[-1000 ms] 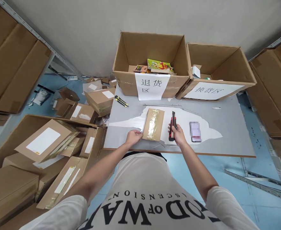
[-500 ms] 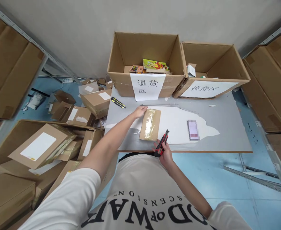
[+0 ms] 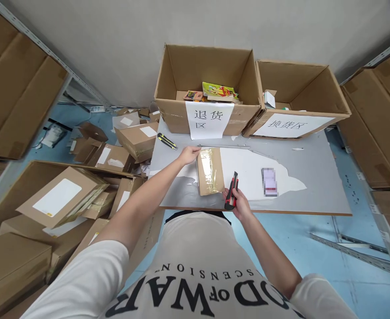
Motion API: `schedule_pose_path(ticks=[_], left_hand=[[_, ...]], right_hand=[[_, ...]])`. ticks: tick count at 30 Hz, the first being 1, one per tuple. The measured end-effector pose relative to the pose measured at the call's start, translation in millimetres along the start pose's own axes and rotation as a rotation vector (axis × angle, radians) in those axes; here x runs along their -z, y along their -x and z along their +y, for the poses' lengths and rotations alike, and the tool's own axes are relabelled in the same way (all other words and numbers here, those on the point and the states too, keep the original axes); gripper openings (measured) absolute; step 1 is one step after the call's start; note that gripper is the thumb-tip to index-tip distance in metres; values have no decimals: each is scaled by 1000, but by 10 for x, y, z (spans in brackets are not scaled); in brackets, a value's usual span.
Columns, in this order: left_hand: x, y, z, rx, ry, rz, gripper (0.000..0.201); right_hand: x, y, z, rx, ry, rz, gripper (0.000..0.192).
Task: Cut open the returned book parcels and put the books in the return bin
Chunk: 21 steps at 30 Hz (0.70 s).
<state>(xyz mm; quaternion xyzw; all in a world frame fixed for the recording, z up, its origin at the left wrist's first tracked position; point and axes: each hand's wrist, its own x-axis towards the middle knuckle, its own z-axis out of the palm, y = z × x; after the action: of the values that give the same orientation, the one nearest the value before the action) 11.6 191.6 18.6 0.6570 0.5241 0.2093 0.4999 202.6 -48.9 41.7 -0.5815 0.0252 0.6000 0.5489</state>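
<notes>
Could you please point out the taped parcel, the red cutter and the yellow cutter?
Taped parcel (image 3: pixel 211 171), head view: middle of its upper face.
Red cutter (image 3: pixel 232 192), head view: its handle.
Yellow cutter (image 3: pixel 167 141), head view: its handle.

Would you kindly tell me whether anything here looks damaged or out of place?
Yes, the grey tabletop looks damaged: its surface seems torn away, leaving a ragged-edged white patch beside the parcel. To the tabletop's left, boxes lie in an untidy jumble, at differing angles.
</notes>
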Motion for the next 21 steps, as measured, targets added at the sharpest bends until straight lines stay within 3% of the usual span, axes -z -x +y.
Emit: schedule_pose_path(ticks=[5,10,16,21], left_hand=[[151,393,-59,45,-95,169,30],[-9,855,-298,207,35,295,34],[-344,1279,-557,292,277,362,42],[-427,1399,-615,360,326,371,42]], right_hand=[[-24,-313,-551,20,196,-62,3],[-181,-667,-1013,78,353,-121,3],[-355,-900,-1095,117,469,-182,4],[-405,-981,-1017,103,479,-202,5]])
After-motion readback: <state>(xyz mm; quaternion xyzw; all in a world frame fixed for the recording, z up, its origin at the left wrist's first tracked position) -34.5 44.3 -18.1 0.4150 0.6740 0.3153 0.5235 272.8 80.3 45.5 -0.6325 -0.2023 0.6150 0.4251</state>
